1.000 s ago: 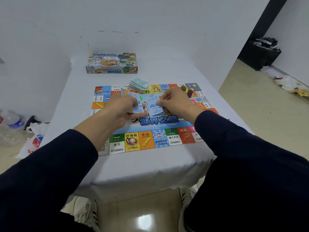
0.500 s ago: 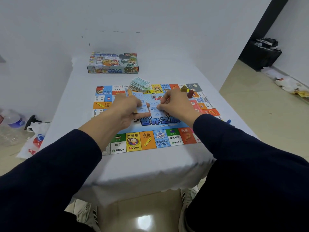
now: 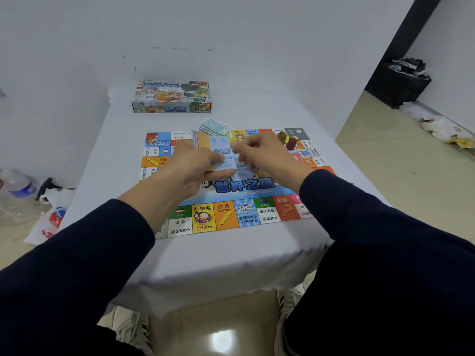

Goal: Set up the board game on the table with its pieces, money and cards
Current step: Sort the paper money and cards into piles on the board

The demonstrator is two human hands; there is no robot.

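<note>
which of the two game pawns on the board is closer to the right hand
The dark red plastic pawn: it stands nearer the right hand than the olive-green plastic pawn, which stands just behind it.

Setting: we took it for a bare, sparsely furnished room, likely a home or a makeshift recording space. We noted plain white walls (image 3: 257, 34), a glossy tiled floor (image 3: 385, 155), a cloth-covered table (image 3: 205, 265), a plastic bottle (image 3: 18, 186) and bags (image 3: 48, 217) lying on the floor.

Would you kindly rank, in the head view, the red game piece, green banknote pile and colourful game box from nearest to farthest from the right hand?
1. Red game piece, just right of the right hand.
2. Green banknote pile, at the board's far edge.
3. Colourful game box, far end of the table.
</note>
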